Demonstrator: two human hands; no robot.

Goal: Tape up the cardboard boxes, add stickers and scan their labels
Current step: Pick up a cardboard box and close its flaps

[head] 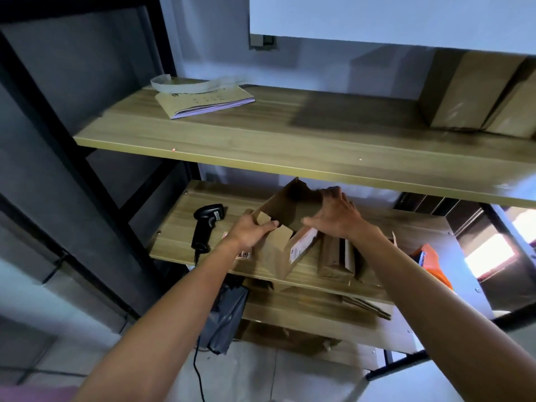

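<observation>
Open cardboard box sits on the middle shelf, near its front edge, flaps standing up. My left hand pinches the near-left small flap between thumb and fingers. My right hand is palm down over the box's right side: fingers spread, tips at the top edge of the far flap, thumb stretched toward the left hand. A white labelled carton leans against the box's right side under my right hand.

Same shelf: barcode scanner just left of the box, cable dropping off the front. Red-printed sticker sheet is under my left wrist. Smaller brown boxes lie just right of the carton, and an orange object is at the far right, can't tell what.

Upper shelf: booklet with a paper strip on it at left, taped boxes at right. Grey bag hangs below.
</observation>
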